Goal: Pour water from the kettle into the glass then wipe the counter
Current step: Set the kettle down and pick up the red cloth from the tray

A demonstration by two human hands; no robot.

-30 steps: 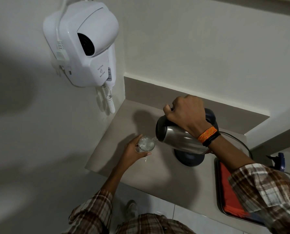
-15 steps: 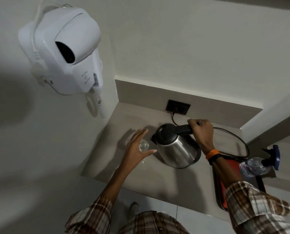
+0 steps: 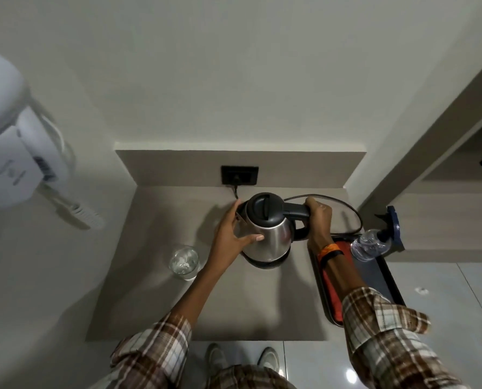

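Two plaid sleeves reach forward from the bottom edge over a beige counter [image 3: 138, 301], seen from above by a person whose pale shoes stand on the tiled floor below. Nearest on the right, a dark tray [image 3: 392, 287] holds an orange-red cloth [image 3: 333, 300] partly hidden under the right forearm, with a clear spray bottle [image 3: 370, 244] with a blue trigger lying at the tray's far end. To the left, a glass [image 3: 184, 261] with water in it stands upright on the counter, apart from both hands. Farther in, a stainless steel electric kettle [image 3: 269, 234] with a black lid sits upright on its base. The left hand [image 3: 231, 234] is spread flat against the kettle's steel side, thumb laid across the front. The right hand [image 3: 318, 220], with an orange wristband, is wrapped closed around the black handle. A black cord runs from behind the kettle to a black wall socket [image 3: 239, 175] on the backsplash. At far left, a white wall-mounted hair dryer [image 3: 15, 164] hangs blurred; its label is too smeared to read.
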